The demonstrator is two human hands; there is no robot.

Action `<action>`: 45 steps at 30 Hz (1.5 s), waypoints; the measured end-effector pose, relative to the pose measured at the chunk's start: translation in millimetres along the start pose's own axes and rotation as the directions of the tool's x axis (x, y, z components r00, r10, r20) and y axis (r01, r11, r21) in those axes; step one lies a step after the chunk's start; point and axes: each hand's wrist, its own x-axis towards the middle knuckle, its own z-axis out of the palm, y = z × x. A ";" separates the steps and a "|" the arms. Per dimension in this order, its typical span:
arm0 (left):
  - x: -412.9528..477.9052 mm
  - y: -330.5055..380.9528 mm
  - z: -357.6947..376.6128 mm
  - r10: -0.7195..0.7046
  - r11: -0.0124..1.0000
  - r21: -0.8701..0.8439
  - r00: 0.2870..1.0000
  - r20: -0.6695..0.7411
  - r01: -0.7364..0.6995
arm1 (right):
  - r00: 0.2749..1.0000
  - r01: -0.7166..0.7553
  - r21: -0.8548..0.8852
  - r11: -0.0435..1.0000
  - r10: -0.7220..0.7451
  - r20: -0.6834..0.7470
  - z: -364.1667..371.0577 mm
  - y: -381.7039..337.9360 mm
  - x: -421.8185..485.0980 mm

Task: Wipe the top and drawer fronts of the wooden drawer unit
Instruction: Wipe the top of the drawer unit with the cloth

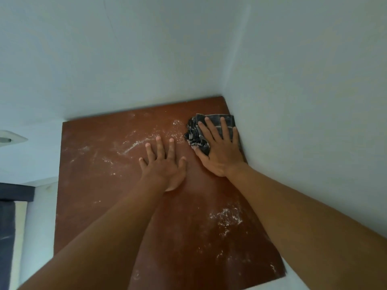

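The top of the wooden drawer unit (100,185) fills the middle of the head view, a reddish-brown panel pushed into a corner where two pale walls (293,70) meet, its far edge and right edge lying along them. The drawer fronts are out of sight from this angle. White dust (227,218) lies in streaks and patches on the wood, one trail running across the far half towards the left hand and a denser patch near the right edge, closer to the person. The right hand (219,151) presses flat on a dark checked cloth (199,132), which is bunched up in the far right corner of the top, just beside the right wall; its fingers (211,128) are spread and stretched out over the fabric rather than curled round it, and the thumb lies under a fold at the cloth's near edge. The left hand (164,164) rests palm-down on the bare wood just left of the cloth, fingers splayed wide and holding nothing. Both bare forearms reach in from the bottom of the frame. At the far left edge a white fitting (12,139) shows on the wall, and lower down a dark blue shape (8,227) that is too cut off to identify.
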 end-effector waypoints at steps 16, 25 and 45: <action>-1.0 -1.3 -0.2 0.009 1.000 0.022 0.999 -0.043 -0.008 | 0.998 -0.047 -0.022 0.999 0.046 -0.034 32.8 -3.8 -174.4; -49.0 -2.4 35.6 0.075 0.997 0.041 0.992 -0.099 -0.071 | 0.999 -0.031 -0.025 0.999 0.031 -0.015 42.1 0.5 -246.1; -120.6 25.2 104.1 0.025 1.000 0.021 0.997 -0.077 -0.023 | 0.988 0.006 0.187 0.982 -0.035 0.152 30.5 -1.1 -410.4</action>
